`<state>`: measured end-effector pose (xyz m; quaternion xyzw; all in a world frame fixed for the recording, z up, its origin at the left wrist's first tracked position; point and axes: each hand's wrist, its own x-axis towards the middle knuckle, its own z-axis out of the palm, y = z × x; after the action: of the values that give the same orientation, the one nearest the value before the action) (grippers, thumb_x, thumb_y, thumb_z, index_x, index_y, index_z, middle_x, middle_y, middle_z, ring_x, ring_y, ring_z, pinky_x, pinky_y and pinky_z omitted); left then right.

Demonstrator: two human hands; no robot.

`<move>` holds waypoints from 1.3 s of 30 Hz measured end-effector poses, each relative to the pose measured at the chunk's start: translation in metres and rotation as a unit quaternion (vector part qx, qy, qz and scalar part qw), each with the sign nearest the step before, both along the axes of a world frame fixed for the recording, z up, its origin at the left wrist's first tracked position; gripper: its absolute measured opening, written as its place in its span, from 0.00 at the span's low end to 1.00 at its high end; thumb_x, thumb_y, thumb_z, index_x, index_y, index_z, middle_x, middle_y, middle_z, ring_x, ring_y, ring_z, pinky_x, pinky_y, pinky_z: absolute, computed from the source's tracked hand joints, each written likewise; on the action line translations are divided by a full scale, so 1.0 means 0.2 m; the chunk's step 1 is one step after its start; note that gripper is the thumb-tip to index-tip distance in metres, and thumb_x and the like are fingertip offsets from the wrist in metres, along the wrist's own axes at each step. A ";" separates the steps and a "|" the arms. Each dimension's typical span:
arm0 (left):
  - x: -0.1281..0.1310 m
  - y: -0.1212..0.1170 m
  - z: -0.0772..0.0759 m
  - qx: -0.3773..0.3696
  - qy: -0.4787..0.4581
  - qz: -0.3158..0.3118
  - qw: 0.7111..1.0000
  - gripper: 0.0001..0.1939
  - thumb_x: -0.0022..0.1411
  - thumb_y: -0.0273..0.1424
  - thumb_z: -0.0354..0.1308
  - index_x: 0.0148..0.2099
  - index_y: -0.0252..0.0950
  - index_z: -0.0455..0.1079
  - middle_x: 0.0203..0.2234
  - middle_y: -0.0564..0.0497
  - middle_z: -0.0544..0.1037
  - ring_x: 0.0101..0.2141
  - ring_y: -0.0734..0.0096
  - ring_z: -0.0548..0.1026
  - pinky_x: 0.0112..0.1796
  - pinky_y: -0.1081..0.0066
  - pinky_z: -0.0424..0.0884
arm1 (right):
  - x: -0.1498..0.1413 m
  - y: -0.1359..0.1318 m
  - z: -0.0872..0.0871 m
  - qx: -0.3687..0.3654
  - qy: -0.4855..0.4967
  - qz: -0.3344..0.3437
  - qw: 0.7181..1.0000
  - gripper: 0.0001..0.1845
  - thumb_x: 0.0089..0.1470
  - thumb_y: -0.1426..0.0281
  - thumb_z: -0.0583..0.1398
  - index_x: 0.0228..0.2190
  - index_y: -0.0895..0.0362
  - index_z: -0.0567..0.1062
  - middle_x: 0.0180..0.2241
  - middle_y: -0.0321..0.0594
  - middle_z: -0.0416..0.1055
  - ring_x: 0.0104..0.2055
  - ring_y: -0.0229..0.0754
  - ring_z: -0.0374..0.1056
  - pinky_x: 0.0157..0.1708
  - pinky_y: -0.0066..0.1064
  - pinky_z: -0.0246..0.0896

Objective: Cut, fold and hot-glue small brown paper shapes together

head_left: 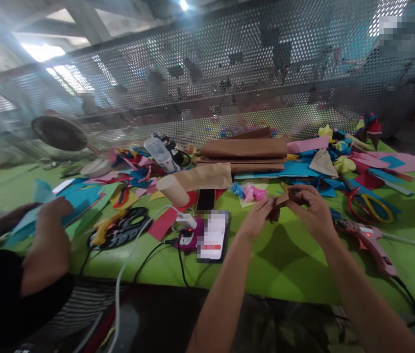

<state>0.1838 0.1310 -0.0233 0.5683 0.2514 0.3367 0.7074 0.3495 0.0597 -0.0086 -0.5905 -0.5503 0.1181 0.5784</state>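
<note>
Between my two hands, just above the green table (280, 282), is a small piece of brown paper (282, 198). My left hand (258, 215) pinches its left side, and my right hand (312, 208) has its fingers closed on the right side. The paper looks folded, though fingers cover part of it. Right of my right hand lies a pink glue gun (371, 240) with a lit red light. Scissors with red and yellow handles (371, 206) rest behind the glue gun. Small pink and blue crumpled pieces (249, 191) sit beyond my left hand.
A phone (212, 236) and a purple power strip (188, 240) with cables lie to the left. Rolled brown paper (244, 148) and coloured scraps line the back, before a perforated metal screen (210, 83). At far left, a co-worker's hand (55, 208) handles blue paper.
</note>
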 end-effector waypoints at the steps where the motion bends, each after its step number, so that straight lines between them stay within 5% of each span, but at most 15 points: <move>1: 0.00 0.00 0.00 -0.003 -0.006 -0.010 1.000 0.24 0.65 0.51 0.59 0.41 0.32 0.76 0.25 0.51 0.72 0.25 0.76 0.67 0.28 0.73 0.59 | 0.00 0.00 0.00 0.003 0.003 -0.007 1.000 0.07 0.53 0.67 0.66 0.26 0.53 0.75 0.46 0.45 0.75 0.43 0.48 0.72 0.39 0.39 0.67; 11: -0.01 0.00 0.02 -0.069 -0.039 -0.047 0.996 0.26 0.64 0.50 0.61 0.46 0.29 0.75 0.26 0.48 0.78 0.24 0.75 0.71 0.26 0.74 0.60 | -0.03 -0.02 0.03 0.002 0.026 -0.009 1.000 0.05 0.55 0.66 0.65 0.29 0.53 0.77 0.36 0.40 0.74 0.37 0.44 0.70 0.36 0.35 0.63; 21: -0.02 0.01 0.04 -0.086 -0.050 -0.071 0.992 0.27 0.64 0.48 0.61 0.49 0.25 0.75 0.27 0.42 0.82 0.22 0.76 0.71 0.24 0.76 0.61 | -0.02 -0.01 -0.03 -0.072 0.086 -0.033 0.993 0.12 0.53 0.59 0.65 0.31 0.55 0.75 0.27 0.38 0.72 0.30 0.42 0.64 0.29 0.33 0.58; 32: -0.03 0.01 0.03 -0.075 -0.026 -0.068 0.994 0.27 0.67 0.47 0.58 0.52 0.27 0.75 0.30 0.40 0.84 0.23 0.75 0.72 0.24 0.75 0.63 | -0.01 -0.01 0.00 -0.023 0.062 -0.001 0.998 0.09 0.54 0.63 0.64 0.27 0.55 0.73 0.27 0.33 0.62 0.30 0.39 0.58 0.31 0.32 0.52; 39: -0.03 0.02 0.01 -0.114 -0.043 -0.074 0.990 0.31 0.68 0.51 0.53 0.53 0.26 0.75 0.33 0.37 0.84 0.24 0.73 0.75 0.24 0.75 0.63 | 0.01 0.00 -0.03 -0.053 0.158 0.041 0.985 0.11 0.52 0.60 0.66 0.32 0.54 0.74 0.29 0.35 0.67 0.31 0.41 0.61 0.31 0.33 0.53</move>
<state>0.1772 0.1358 -0.0207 0.4862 0.2147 0.2763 0.8007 0.3514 0.0593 -0.0148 -0.5710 -0.4688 0.2626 0.6207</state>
